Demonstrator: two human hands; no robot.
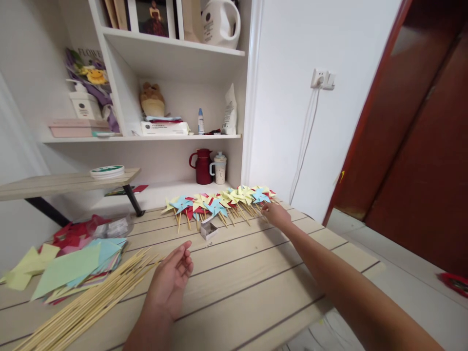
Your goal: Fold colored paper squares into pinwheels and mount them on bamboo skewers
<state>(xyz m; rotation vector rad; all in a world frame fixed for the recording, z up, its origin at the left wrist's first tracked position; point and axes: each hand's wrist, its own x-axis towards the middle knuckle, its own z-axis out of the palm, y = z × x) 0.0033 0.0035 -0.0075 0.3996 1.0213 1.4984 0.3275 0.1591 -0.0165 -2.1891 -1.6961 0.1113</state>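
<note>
My right hand (pixel 277 215) reaches to the right end of a row of paper pinwheels (pixel 215 206) in yellow, blue and red on thin wooden sticks. Its fingers are closed at the stick of a blue pinwheel (pixel 261 195), just below the paper. My left hand (pixel 171 278) is held over the near middle of the table, palm turned inward, fingers loosely curled and holding nothing. Beyond its fingertips stands a small open box (pixel 208 231), with tiny bits beside it. A bundle of wooden sticks (pixel 98 297) lies to the left of that hand.
Coloured paper sheets (pixel 68 265), red paper pieces (pixel 75 234) and a clear plastic container (pixel 117 227) lie at the left. A raised wooden stand (pixel 69 181) is behind them. At the back stand a red jug (pixel 204 168) and a cup (pixel 220 169). A wall borders the right.
</note>
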